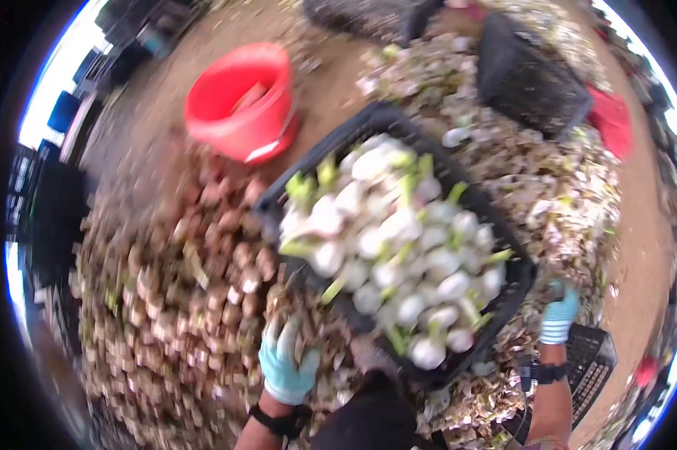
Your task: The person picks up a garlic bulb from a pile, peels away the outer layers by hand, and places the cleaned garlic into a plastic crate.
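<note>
My left hand (pixel 286 364), in a pale turquoise glove, reaches over the unpeeled brown onions (pixel 181 322). Its fingers are spread, with dry brown husk beside and between them. On the far side of the crate, my right hand (pixel 560 313), in a striped turquoise glove, hangs above loose peelings (pixel 556 210). Its fingers look curled, but blur hides what they may hold. Between my hands, a black plastic crate (pixel 515 262) is heaped with peeled white onions (pixel 406 240), several with green stem stubs.
A red bucket (pixel 237 101) with something reddish inside stands beyond the onion pile. A dark crate (pixel 534 79) lies tilted on peelings near red cloth (pixel 610 120). Another black crate (pixel 592 364) is beside my right forearm. My dark-clothed leg (pixel 368 416) is in front.
</note>
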A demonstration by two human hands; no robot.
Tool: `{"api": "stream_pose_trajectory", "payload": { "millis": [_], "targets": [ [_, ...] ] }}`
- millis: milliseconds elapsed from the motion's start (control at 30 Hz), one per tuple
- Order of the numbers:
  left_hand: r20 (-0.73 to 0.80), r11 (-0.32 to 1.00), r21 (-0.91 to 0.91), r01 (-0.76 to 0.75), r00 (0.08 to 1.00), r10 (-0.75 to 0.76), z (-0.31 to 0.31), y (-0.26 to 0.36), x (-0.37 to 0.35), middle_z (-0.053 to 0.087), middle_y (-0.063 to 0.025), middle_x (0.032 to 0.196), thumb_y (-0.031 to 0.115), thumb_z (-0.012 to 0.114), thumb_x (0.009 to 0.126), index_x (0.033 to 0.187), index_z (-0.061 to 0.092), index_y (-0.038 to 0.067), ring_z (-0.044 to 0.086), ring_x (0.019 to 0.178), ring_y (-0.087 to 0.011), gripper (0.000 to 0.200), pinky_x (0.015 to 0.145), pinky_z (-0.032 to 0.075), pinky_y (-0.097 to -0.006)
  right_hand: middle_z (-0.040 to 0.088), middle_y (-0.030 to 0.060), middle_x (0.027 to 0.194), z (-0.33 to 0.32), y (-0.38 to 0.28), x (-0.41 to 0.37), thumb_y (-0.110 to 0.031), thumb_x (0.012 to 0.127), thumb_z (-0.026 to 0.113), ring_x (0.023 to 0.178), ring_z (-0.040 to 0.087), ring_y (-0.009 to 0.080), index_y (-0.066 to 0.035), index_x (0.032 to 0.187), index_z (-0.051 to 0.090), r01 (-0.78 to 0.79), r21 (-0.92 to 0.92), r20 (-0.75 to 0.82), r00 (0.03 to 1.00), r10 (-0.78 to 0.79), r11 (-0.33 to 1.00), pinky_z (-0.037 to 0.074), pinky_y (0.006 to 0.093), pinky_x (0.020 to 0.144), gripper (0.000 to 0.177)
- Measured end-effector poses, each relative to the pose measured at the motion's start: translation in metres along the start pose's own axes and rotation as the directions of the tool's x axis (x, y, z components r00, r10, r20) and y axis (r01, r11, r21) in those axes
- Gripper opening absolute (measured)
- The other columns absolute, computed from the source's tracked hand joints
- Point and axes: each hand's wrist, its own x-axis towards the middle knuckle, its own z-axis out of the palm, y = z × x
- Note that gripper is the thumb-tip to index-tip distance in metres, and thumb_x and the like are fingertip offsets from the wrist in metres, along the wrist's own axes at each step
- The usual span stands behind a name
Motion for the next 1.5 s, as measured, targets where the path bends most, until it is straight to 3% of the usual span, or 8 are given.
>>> {"api": "stream_pose_trajectory", "payload": {
  "millis": [133, 233, 400, 467, 533, 867, 933, 1500],
  "targets": [
    [-0.021, 0.903, -0.076, 0.423, 0.905, -0.426, -0.007, -0.070, -0.115, 0.052, -0.0191, 0.107, 0.014, 0.059, 0.071, 0.112, 0.049, 0.004, 0.053, 0.095, -0.0339, 0.043, 0.077, 0.044, -0.0376, 0.059, 0.0079, 0.082, -0.025, -0.101, -0.011, -0.011, 0.085, 0.045, 0.069, 0.054, 0.0123, 0.005, 0.106, 0.053, -0.115, 0.790, 0.183, 0.982, -0.052, 0.602, 0.043, 0.0223, 0.061, 0.028],
    [0.035, 0.597, -0.185, 0.781, 0.612, -0.790, -0.011, -0.094, -0.193, 0.060, -0.0169, 0.093, 0.019, 0.059, 0.072, 0.105, 0.054, 0.003, 0.058, 0.087, -0.0275, 0.037, 0.076, 0.045, -0.0322, 0.058, 0.0120, 0.094, -0.032, -0.186, -0.044, -0.002, 0.078, 0.045, 0.077, 0.057, 0.0154, 0.007, 0.111, 0.049, 0.178, 0.675, 0.251, 0.857, -0.450, 0.716, 0.045, 0.0236, 0.063, 0.035],
    [0.053, 0.595, -0.090, 0.799, 0.601, -0.798, -0.005, -0.096, -0.278, 0.060, -0.0162, 0.095, 0.025, 0.057, 0.073, 0.103, 0.055, 0.003, 0.058, 0.088, -0.0297, 0.037, 0.077, 0.044, -0.0336, 0.057, 0.0134, 0.104, 0.040, -0.269, -0.117, -0.003, 0.072, 0.054, 0.094, 0.056, 0.0282, -0.002, 0.106, 0.054, 0.585, 0.784, 0.251, 0.002, -0.968, 0.205, 0.044, 0.0339, 0.081, 0.034],
    [0.135, 0.521, -0.053, 0.852, 0.523, -0.842, -0.024, -0.065, -0.273, 0.061, -0.0157, 0.095, 0.027, 0.058, 0.072, 0.103, 0.056, 0.005, 0.058, 0.088, -0.0302, 0.038, 0.077, 0.044, -0.0341, 0.058, 0.0139, 0.099, 0.053, -0.284, -0.149, -0.008, 0.073, 0.054, 0.089, 0.057, 0.0293, -0.005, 0.109, 0.054, 0.317, 0.731, 0.682, -0.283, -0.675, 0.605, 0.045, 0.0374, 0.077, 0.036],
    [0.120, 0.590, -0.044, 0.806, 0.590, -0.798, -0.016, -0.072, -0.298, 0.061, -0.0149, 0.093, 0.027, 0.057, 0.072, 0.102, 0.057, 0.007, 0.058, 0.086, -0.0299, 0.036, 0.075, 0.045, -0.0346, 0.058, 0.0146, 0.092, 0.075, -0.294, -0.176, -0.012, 0.072, 0.055, 0.082, 0.058, 0.0305, -0.007, 0.104, 0.057, 0.622, 0.716, 0.647, -0.420, -0.636, 0.317, 0.046, 0.0393, 0.072, 0.032],
    [0.036, 0.444, 0.017, 0.896, 0.444, -0.895, -0.032, -0.099, -0.309, 0.054, -0.0190, 0.108, 0.024, 0.056, 0.071, 0.113, 0.049, 0.006, 0.051, 0.100, -0.0328, 0.046, 0.085, 0.040, -0.0369, 0.061, 0.0155, 0.085, 0.104, -0.383, -0.198, -0.012, 0.070, 0.051, 0.078, 0.059, 0.0315, -0.005, 0.090, 0.060, 0.912, 0.402, 0.853, -0.341, -0.395, 0.081, 0.047, 0.0384, 0.068, 0.023],
    [-0.296, 0.668, -0.159, 0.726, 0.611, -0.734, -0.025, -0.119, -0.316, 0.052, -0.0196, 0.109, 0.027, 0.056, 0.071, 0.112, 0.050, 0.008, 0.050, 0.100, -0.0337, 0.046, 0.083, 0.041, -0.0382, 0.061, 0.0164, 0.085, 0.128, -0.388, -0.206, -0.013, 0.071, 0.051, 0.077, 0.059, 0.0325, -0.005, 0.089, 0.060, 0.907, 0.376, 0.840, -0.247, -0.483, 0.190, 0.046, 0.0388, 0.068, 0.022],
    [-0.380, 0.290, 0.110, 0.951, 0.310, -0.871, -0.053, -0.236, -0.295, 0.031, -0.0238, 0.129, 0.028, 0.068, 0.063, 0.128, 0.031, 0.011, 0.031, 0.119, -0.0390, 0.077, 0.095, 0.031, -0.0473, 0.052, 0.0173, 0.104, 0.242, -0.376, -0.363, -0.003, 0.067, 0.055, 0.085, 0.054, 0.0349, -0.010, 0.107, 0.052, 0.757, 0.576, 0.469, 0.005, -0.883, 0.310, 0.045, 0.0404, 0.072, 0.041]
  ]
}}
